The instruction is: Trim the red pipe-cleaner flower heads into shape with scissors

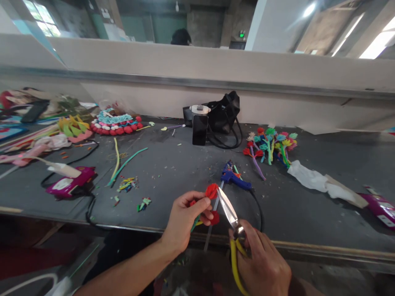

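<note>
Over the front edge of the table, my left hand (193, 211) pinches a red pipe-cleaner flower (212, 191) between thumb and fingers. More red blooms and bits of green and yellow stem show under those fingers. My right hand (261, 259) grips scissors (233, 222) with yellow handles. Their blades look nearly closed, and the tips are at the right side of the red flower. Just beyond lies a blue glue gun (236, 179), with a clear glue stick reaching down behind the flower.
Colourful pipe-cleaner flowers (271, 144) lie at the right rear. A phone (200, 130) leans before a black bag (226, 113). Cut scraps (128, 184) and long stems (128, 164) lie left of centre. Purple devices (72, 183) sit at both sides. A cable hangs over the front edge.
</note>
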Tool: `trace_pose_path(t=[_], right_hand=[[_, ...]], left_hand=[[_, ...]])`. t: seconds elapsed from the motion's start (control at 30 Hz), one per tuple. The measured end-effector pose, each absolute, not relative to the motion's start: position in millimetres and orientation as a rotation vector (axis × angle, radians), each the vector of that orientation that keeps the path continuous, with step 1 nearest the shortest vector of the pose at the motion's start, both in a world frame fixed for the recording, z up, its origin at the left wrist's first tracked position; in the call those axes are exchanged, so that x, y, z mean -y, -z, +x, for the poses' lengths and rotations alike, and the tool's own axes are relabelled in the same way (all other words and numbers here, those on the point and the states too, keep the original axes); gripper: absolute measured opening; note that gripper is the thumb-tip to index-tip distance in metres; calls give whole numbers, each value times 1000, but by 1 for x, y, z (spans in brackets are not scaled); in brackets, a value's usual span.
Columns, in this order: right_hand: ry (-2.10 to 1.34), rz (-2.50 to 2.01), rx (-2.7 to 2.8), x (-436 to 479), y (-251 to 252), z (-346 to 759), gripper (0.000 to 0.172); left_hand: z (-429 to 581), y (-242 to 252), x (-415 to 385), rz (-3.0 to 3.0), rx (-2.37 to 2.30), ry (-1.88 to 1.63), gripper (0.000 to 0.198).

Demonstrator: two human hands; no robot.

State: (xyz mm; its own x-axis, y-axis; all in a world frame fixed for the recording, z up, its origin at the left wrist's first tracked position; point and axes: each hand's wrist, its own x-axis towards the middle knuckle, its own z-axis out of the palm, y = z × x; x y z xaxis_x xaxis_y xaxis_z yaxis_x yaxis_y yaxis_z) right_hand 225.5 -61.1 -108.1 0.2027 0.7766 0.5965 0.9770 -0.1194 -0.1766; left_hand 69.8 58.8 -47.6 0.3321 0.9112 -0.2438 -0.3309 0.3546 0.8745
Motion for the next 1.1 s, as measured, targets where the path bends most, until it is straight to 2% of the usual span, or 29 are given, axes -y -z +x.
trace_pose_path(t=[0.6,1.1], right_hand=[[302,-2015,1568,62,112,220,33],[356,-2009,1571,60,107,217,33]], left_hand=[[69,50,-62,849,-902,-984,22],[70,49,-60,924,-913,-970,19]])
